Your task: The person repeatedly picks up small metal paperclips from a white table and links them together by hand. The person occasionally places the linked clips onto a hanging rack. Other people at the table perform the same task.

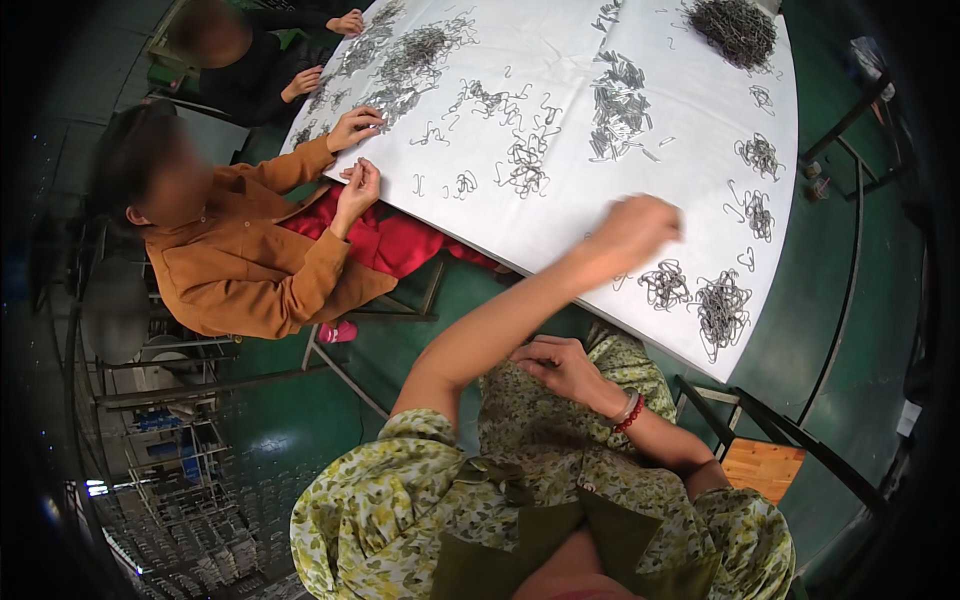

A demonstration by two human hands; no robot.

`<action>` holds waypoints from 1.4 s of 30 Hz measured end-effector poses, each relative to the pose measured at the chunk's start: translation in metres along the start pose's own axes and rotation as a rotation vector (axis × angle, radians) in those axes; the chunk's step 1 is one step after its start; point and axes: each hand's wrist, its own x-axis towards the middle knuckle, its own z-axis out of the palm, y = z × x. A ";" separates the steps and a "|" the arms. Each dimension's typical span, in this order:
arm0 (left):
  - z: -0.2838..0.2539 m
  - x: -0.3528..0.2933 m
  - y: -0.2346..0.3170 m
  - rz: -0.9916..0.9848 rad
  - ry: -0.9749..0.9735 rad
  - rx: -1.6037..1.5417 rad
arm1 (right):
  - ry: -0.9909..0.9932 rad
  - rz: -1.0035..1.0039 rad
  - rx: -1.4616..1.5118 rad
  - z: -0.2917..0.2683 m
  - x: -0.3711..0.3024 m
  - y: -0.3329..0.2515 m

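My left hand (640, 238) reaches over the white tabletop (560, 205), its fingers blurred by motion, so whether they hold anything is unclear. Just below it, toward the near edge, lies a pile of bent wire hooks (665, 285). A larger heap of dark metal hooks (722, 312) sits to its right, close to the table's corner. My right hand (568, 370), with bracelets at the wrist, is drawn in over my lap below the table edge. Its fingers are curled together; anything between them is too small or hidden to make out.
Short straight metal pieces (620, 105) lie mid-table, with scattered S-shaped hooks (525, 160) to their left. A dense hook heap (733, 32) stands far right. A person in a brown jacket (240, 250) and another in black (250, 75) work along the left edge. A wooden stool (762, 468) is at right.
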 end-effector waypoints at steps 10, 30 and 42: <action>-0.102 -0.090 -0.130 -0.534 0.434 0.256 | 0.036 -0.048 -0.062 -0.010 0.004 -0.016; -0.078 -0.152 -0.036 -0.388 0.630 -0.825 | 0.286 0.127 0.059 -0.012 0.023 -0.038; -0.059 -0.206 0.021 -0.308 0.713 -0.503 | 0.377 0.049 0.100 -0.010 0.043 -0.059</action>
